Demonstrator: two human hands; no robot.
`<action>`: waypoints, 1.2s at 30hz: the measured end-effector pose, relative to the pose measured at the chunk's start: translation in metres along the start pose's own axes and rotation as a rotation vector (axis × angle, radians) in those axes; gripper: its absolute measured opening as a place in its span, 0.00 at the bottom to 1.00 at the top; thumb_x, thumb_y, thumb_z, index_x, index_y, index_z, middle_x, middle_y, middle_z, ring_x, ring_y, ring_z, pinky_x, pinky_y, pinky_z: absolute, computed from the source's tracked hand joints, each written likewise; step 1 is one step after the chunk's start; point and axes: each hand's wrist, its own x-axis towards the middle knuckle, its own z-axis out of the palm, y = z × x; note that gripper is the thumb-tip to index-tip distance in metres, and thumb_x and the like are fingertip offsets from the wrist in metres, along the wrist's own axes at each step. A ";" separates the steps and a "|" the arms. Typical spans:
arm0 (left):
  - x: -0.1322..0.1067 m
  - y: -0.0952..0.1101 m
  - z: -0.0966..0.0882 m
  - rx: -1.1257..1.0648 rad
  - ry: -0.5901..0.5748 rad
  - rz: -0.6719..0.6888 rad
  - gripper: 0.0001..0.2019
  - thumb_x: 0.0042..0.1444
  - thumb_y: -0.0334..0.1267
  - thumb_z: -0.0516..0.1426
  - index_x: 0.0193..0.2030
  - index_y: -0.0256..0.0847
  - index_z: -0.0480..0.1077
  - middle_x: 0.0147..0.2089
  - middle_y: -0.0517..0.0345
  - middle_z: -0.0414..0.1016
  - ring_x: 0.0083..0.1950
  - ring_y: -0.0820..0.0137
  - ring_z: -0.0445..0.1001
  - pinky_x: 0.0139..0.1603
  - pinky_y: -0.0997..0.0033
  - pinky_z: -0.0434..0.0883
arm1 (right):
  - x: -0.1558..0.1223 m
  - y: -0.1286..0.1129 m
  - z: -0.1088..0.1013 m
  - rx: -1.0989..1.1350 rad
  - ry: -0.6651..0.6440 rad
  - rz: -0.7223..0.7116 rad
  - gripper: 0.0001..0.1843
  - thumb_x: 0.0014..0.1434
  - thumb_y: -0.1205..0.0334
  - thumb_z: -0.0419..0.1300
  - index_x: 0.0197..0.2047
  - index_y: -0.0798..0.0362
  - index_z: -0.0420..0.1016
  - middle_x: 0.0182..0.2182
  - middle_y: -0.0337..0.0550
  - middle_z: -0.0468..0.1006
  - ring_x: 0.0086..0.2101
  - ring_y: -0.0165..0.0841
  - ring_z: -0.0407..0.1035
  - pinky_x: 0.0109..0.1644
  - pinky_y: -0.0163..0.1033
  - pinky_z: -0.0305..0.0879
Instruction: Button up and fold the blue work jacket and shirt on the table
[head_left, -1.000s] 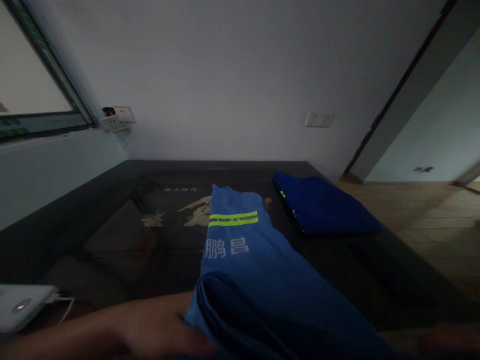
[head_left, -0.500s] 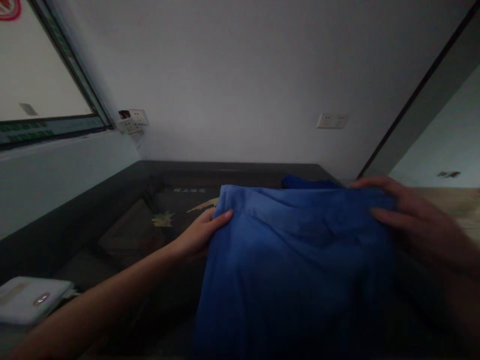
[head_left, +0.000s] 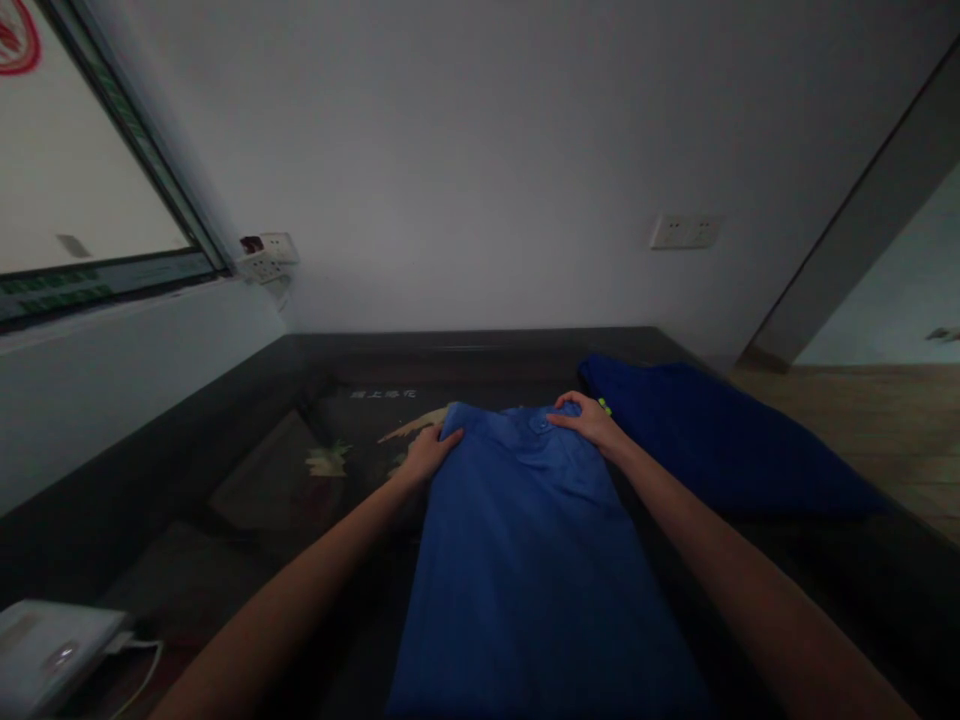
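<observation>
The step in hand looks like straightening the blue garment (head_left: 525,560), which stretches over the middle of the dark counter (head_left: 480,345), left of the darker blue cloth (head_left: 720,440); the left hand (head_left: 429,452) has its grip clamped on the far left corner, the right hand (head_left: 589,420) pinches the far edge beside a button (head_left: 543,425). The next move seems to call for drawing that edge taut; creases sag between the hands.

both hands (head_left: 427,452) pinch, arms (head_left: 307,580) stretched forward
</observation>
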 end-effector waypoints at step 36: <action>-0.045 0.000 -0.052 -0.010 -0.588 0.314 0.05 0.56 0.35 0.55 0.38 0.37 0.68 0.44 0.53 0.73 0.45 0.68 0.72 0.48 0.67 0.69 | -0.124 -0.046 -0.043 -0.128 -0.561 -0.190 0.13 0.61 0.54 0.56 0.44 0.50 0.76 0.42 0.44 0.78 0.44 0.36 0.72 0.51 0.41 0.67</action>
